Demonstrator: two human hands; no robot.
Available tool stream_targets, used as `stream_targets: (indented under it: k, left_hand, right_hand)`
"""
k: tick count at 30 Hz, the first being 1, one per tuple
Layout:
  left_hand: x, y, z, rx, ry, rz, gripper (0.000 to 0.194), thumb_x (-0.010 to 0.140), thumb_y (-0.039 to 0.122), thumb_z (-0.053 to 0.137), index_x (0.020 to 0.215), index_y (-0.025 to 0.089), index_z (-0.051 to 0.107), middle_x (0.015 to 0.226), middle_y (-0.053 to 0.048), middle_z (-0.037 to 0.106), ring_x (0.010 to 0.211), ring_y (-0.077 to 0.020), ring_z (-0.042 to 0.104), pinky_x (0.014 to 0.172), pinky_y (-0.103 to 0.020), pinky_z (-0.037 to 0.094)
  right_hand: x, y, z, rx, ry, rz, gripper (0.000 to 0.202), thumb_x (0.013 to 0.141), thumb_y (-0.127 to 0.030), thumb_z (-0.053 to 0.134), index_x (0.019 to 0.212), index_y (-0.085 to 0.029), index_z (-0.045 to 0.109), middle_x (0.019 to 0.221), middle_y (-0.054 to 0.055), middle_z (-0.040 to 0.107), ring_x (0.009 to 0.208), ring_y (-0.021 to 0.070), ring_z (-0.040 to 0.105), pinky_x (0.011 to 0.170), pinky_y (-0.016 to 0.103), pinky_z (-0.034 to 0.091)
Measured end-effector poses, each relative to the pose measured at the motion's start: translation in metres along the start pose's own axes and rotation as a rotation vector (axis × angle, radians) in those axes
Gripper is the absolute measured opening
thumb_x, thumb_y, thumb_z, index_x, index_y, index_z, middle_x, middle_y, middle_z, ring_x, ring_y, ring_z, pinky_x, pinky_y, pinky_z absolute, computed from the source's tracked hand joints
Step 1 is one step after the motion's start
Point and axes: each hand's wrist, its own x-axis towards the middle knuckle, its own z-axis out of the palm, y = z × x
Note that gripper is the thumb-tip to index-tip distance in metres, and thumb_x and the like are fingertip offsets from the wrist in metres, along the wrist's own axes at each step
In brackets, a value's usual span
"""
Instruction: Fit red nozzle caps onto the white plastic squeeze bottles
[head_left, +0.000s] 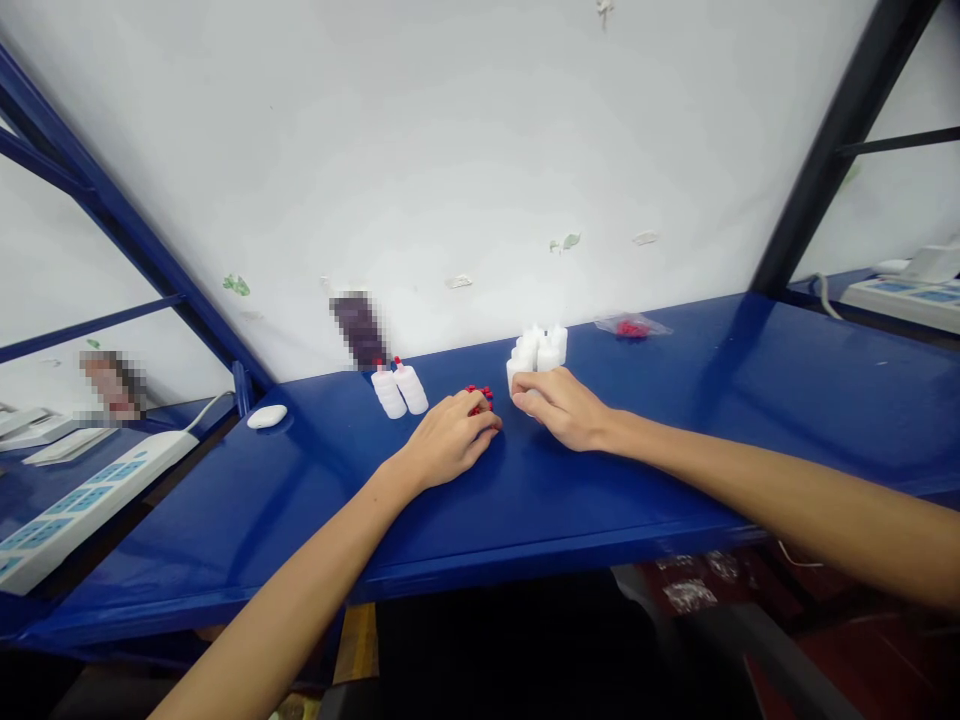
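Note:
My left hand (454,437) rests over a small pile of red caps (481,396) on the blue table, its fingers curled at the pile; whether a cap is between them is hidden. My right hand (559,405) is closed at the near side of a group of white bottles (550,352), its fingers around the lower part of something white and mostly hidden. Two white bottles with red tips (399,390) stand side by side to the left of the caps.
The blue table (645,480) runs along a white wall. A clear bag with red caps (632,327) lies at the back right. A white rounded object (267,416) is at the left. Power strips (94,500) lie beyond the frame posts on both sides.

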Motion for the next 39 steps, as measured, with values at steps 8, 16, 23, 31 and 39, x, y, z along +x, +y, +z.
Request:
stream_targets:
  k: [8, 16, 23, 31, 39]
  left_hand:
    - [-0.003, -0.002, -0.005, 0.029, 0.033, 0.014, 0.030, 0.096, 0.021, 0.042, 0.118, 0.020, 0.062, 0.111, -0.010, 0.057, 0.093, -0.0217, 0.050, 0.083, -0.037, 0.045]
    - [-0.005, -0.005, 0.000, 0.012, 0.022, 0.023, 0.029, 0.099, 0.026, 0.041, 0.111, 0.024, 0.068, 0.112, -0.009, 0.057, 0.097, -0.0221, 0.051, 0.083, -0.037, 0.045]
    - [-0.003, 0.001, 0.001, -0.103, 0.142, -0.009, 0.015, 0.094, 0.026, 0.052, 0.101, 0.019, 0.063, 0.102, -0.007, 0.064, 0.091, -0.0195, 0.057, 0.081, -0.034, 0.046]
    - [-0.001, 0.012, -0.001, -0.257, 0.363, -0.005, 0.009, 0.092, 0.024, 0.055, 0.093, 0.021, 0.064, 0.087, -0.003, 0.072, 0.076, -0.0156, 0.064, 0.073, -0.033, 0.047]
    - [0.000, 0.016, 0.001, -0.400, 0.427, 0.009, 0.007, 0.089, 0.019, 0.062, 0.095, 0.022, 0.065, 0.085, -0.002, 0.071, 0.077, -0.0141, 0.064, 0.074, -0.030, 0.051]
  right_hand:
    - [0.003, 0.006, 0.006, -0.082, -0.016, 0.037, 0.036, 0.096, -0.042, 0.043, 0.081, -0.016, 0.063, 0.060, -0.002, 0.053, 0.055, 0.0113, 0.044, 0.057, 0.026, 0.026]
    - [0.005, 0.006, 0.004, -0.163, -0.160, -0.103, 0.039, 0.102, -0.040, 0.031, 0.085, -0.019, 0.059, 0.073, 0.002, 0.060, 0.064, 0.0150, 0.051, 0.060, 0.027, 0.028]
    - [0.001, 0.005, 0.001, -0.285, -0.272, -0.233, 0.033, 0.097, -0.048, 0.043, 0.095, -0.019, 0.059, 0.094, 0.006, 0.059, 0.072, 0.0168, 0.054, 0.061, 0.027, 0.034]
    - [-0.001, 0.002, -0.002, -0.256, -0.335, -0.175, 0.020, 0.090, -0.037, 0.057, 0.081, -0.019, 0.056, 0.074, 0.002, 0.061, 0.061, 0.0151, 0.054, 0.054, 0.026, 0.030]
    - [-0.003, -0.003, -0.002, -0.097, -0.249, -0.178, 0.034, 0.095, -0.044, 0.047, 0.073, -0.018, 0.053, 0.063, -0.002, 0.053, 0.056, 0.0117, 0.045, 0.055, 0.026, 0.026]
